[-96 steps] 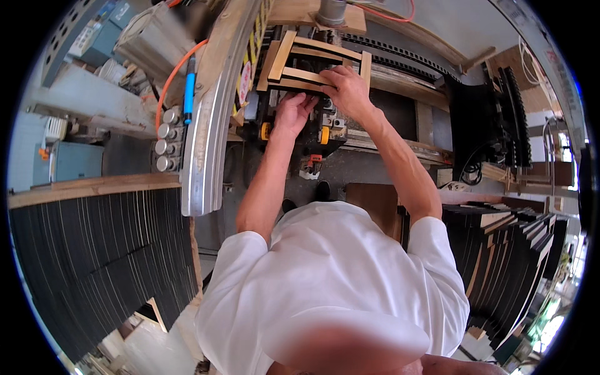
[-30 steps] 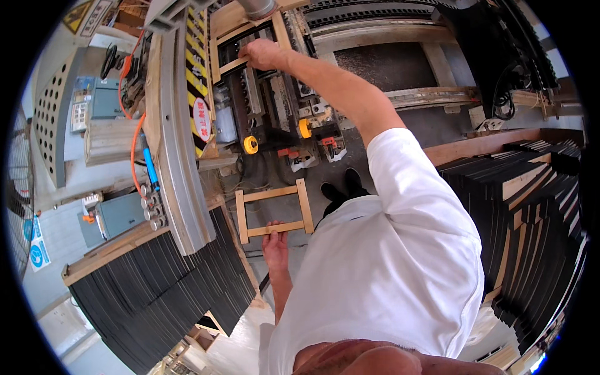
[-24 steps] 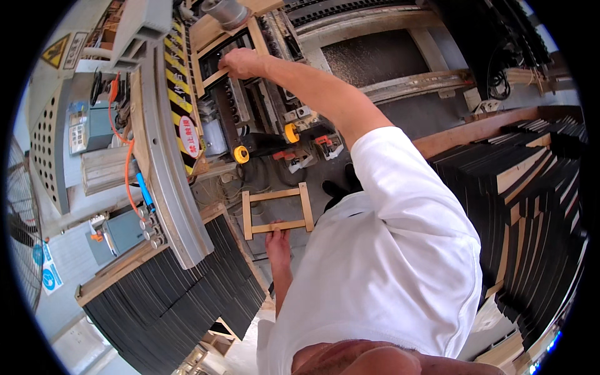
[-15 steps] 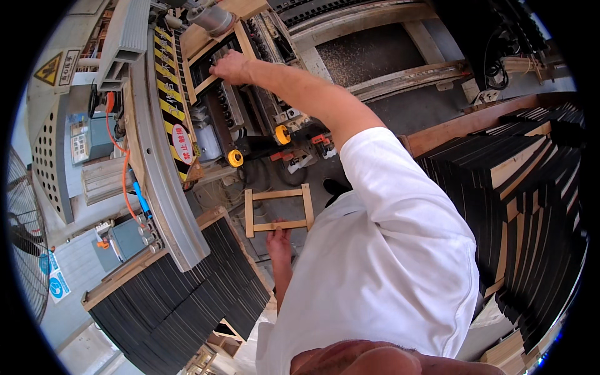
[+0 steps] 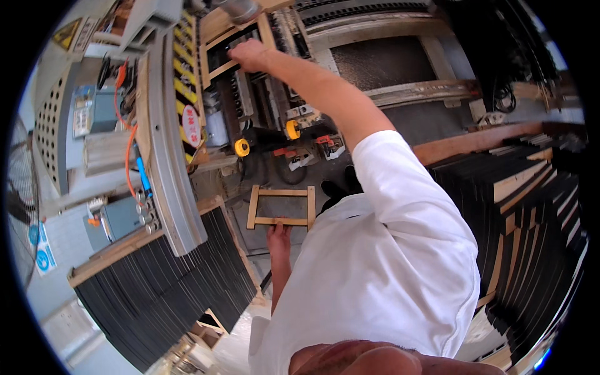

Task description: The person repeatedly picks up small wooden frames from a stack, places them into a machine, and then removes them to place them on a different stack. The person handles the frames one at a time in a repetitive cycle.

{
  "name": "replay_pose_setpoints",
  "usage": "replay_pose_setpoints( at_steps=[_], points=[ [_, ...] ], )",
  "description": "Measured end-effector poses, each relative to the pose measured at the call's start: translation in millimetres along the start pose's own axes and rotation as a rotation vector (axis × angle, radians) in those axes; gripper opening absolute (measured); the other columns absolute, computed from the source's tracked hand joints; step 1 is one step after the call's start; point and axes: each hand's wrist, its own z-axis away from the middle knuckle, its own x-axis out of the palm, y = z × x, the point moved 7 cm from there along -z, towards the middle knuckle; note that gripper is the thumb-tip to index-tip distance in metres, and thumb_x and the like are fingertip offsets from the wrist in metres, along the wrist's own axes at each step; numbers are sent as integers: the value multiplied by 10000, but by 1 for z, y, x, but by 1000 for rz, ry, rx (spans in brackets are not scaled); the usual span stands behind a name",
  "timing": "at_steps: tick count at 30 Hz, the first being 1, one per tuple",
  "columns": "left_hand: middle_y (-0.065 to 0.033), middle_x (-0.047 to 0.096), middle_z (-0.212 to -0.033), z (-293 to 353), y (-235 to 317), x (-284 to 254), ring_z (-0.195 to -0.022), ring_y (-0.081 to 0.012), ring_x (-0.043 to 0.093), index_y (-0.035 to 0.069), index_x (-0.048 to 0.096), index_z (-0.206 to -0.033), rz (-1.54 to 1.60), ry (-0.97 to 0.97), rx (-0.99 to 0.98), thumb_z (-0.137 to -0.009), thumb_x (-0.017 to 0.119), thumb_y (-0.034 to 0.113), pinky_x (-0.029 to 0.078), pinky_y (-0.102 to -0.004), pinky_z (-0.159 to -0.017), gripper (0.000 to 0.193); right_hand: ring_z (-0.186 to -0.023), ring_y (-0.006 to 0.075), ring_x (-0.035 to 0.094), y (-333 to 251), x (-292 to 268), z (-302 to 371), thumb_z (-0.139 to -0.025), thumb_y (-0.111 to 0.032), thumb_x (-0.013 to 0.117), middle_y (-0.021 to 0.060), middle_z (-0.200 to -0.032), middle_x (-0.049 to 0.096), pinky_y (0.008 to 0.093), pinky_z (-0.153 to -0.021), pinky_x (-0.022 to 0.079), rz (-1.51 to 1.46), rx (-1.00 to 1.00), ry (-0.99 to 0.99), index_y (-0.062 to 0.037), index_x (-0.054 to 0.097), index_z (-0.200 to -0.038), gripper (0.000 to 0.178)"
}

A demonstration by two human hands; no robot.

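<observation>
My left hand (image 5: 279, 236) is closed on the near bar of a small rectangular frame (image 5: 282, 220) of pale wood, held low beside my body. Two side bars of this frame run past its crossbars. Stretched forward, my right hand (image 5: 250, 56) is closed over the near bar of a second wooden frame (image 5: 267, 32) that lies on the machine (image 5: 247, 103). The fingertips of that hand are partly hidden by the hand itself. A metal cylinder (image 5: 239, 9) stands at the far side of this second frame.
Stacks of black-faced boards stand at the left (image 5: 162, 281) and right (image 5: 531, 206). Yellow knobs (image 5: 242, 147) stick out at the machine's near end. A grey metal rail (image 5: 165, 144) and a striped warning panel (image 5: 185, 81) border its left side. An orange hose (image 5: 129, 162) hangs beyond.
The whole view has shifted a little, with the machine now farther right and higher in the picture. Both hands keep their places on the two frames.
</observation>
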Motion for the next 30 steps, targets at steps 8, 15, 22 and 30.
replay_pose_setpoints(
  at_steps=[8, 15, 22, 30],
  points=[
    [-85, 569, -1212, -6, -6, -14, -1127, -210, 555, 16, 500, -1246, -3, 98, 17, -969, 542, 97, 458, -373, -979, 292, -1056, 301, 634, -6, -13, -1, -754, -154, 734, 112, -1087, 670, 418, -880, 533, 148, -79, -44, -127, 687, -1049, 300],
    [-78, 575, -1217, -1, 6, -4, -1132, -200, 552, 17, 503, -1253, -60, 200, 37, -960, 554, 135, 440, -352, -975, 320, -1071, 274, 629, -13, -15, -6, -705, -180, 795, 69, -1091, 671, 406, -901, 534, 299, -185, -36, -147, 686, -1057, 370],
    [-97, 585, -1243, 7, -10, -23, -1135, -212, 562, 39, 492, -1291, 43, 242, 79, -957, 565, 110, 450, -380, -969, 349, -1040, 308, 637, -32, -18, -14, -694, -193, 825, 119, -1070, 673, 426, -889, 534, 307, -176, -78, -108, 682, -1058, 400],
    [-60, 617, -1175, 33, -35, -44, -1076, -188, 585, 62, 526, -1243, 213, 372, 99, -946, 601, 156, 467, -364, -924, 320, -1022, 354, 631, -38, -17, -21, -692, -227, 826, 156, -1007, 678, 448, -877, 525, 245, -168, -141, -68, 685, -1001, 375]
  ],
)
